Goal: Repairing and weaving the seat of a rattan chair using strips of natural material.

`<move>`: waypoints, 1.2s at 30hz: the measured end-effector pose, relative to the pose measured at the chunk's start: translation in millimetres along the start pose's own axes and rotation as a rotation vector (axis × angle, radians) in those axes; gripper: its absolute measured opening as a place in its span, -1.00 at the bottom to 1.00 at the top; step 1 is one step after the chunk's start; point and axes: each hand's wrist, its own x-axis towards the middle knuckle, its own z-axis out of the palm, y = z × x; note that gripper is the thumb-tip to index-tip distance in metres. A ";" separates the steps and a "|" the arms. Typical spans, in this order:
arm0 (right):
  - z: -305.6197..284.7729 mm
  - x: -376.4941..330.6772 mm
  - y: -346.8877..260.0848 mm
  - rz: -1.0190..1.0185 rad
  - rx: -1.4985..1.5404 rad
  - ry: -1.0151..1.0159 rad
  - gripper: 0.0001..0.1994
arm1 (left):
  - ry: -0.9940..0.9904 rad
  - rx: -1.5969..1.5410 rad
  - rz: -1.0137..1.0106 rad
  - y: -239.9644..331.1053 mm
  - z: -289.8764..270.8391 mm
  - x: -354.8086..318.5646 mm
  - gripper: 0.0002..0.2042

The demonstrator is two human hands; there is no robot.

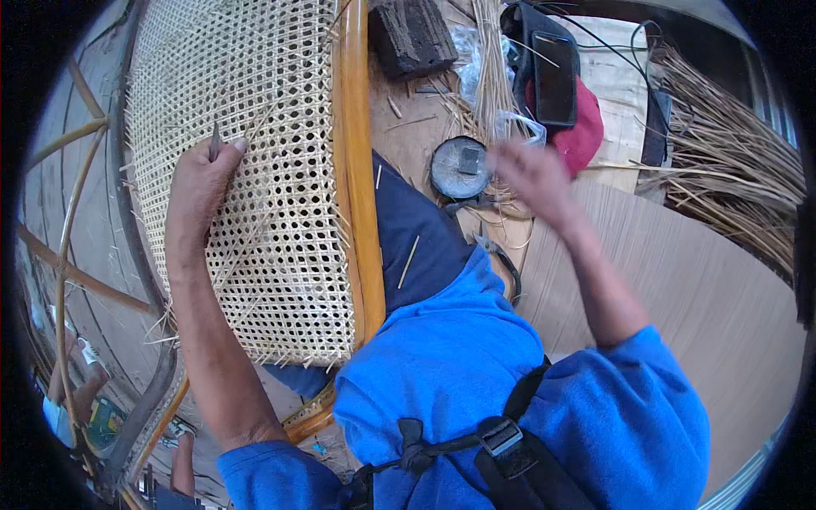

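Your left hand [204, 174] is pinching a pointed tool [215, 139] over cane webbing [285, 225]; your right hand [537, 180] is blurring, grip unclear.

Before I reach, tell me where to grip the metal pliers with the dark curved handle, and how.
Probably take the pliers by that handle, right hand coming from the right: it bows outward beside the blue cloth shirt, while the jaws point away from you.

No readable text, label, number or sign anywhere in frame. Phone screen [555, 81], upper right: dark, no legible characters. Strap buckle [500, 438], lower centre: no legible marking. Green-and-yellow patch [105, 418], lower left: too small and blurred to tell if lettered.
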 end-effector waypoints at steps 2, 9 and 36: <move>39.9 -66.0 28.7 0.294 -0.011 -0.251 -0.79 | 0.048 0.019 0.001 9.5 0.6 -6.4 -0.70; 111.6 -173.3 68.0 0.482 -0.067 0.007 -0.77 | 0.117 0.118 0.134 -1.1 1.6 -11.0 -0.63; -19.1 63.5 -55.0 0.026 -0.144 -0.336 -0.57 | -0.175 -0.348 0.260 98.3 43.5 50.5 -0.80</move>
